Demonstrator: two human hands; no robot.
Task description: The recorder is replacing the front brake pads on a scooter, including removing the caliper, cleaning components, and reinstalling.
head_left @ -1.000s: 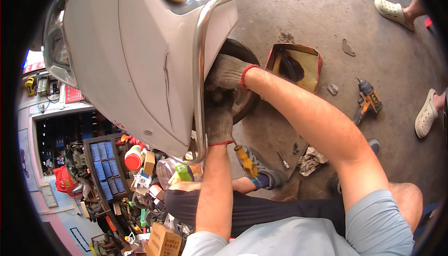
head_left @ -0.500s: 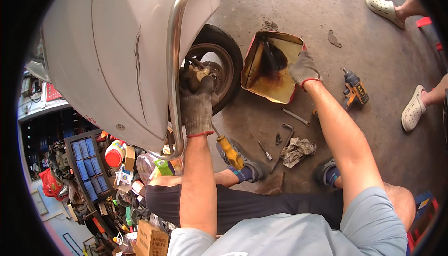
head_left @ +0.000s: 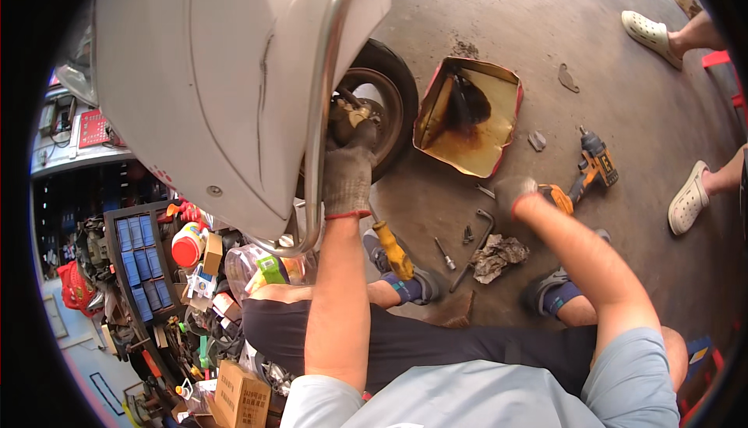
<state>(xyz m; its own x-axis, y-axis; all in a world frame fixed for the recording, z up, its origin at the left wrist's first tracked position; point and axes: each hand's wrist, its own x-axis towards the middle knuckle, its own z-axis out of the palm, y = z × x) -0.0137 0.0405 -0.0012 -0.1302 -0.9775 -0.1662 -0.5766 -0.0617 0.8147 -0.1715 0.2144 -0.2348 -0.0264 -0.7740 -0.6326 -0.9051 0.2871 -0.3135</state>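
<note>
My left hand (head_left: 348, 178), in a grey knitted glove, reaches into the front wheel (head_left: 389, 128) of a pale scooter (head_left: 202, 93). Its fingers close around the brake caliper (head_left: 358, 116) and are partly hidden behind it. A yellow-handled screwdriver (head_left: 393, 252) slants below that wrist; whether the hand touches its shaft cannot be seen. Low over the floor, my gloved right hand (head_left: 514, 193) covers most of a metal wrench (head_left: 485, 189), whose end shows beside it. The right fingers are hidden underneath. An oil-stained metal tray (head_left: 499, 120) lies beyond, with dark liquid inside.
An orange-black impact driver (head_left: 596, 167), a small grey piece (head_left: 537, 141), a flat metal plate (head_left: 568, 77), a hex key (head_left: 475, 252), a socket bit (head_left: 444, 254) and crumpled paper (head_left: 497, 259) lie around. Another person's clogs (head_left: 689, 198) are at the right; cluttered shelves (head_left: 140, 264) stand left.
My right hand has left the tray's rim and come nearer to me, over the wrench. The small grey piece now shows on the floor. The left hand stays at the caliper; the view has shifted slightly.
</note>
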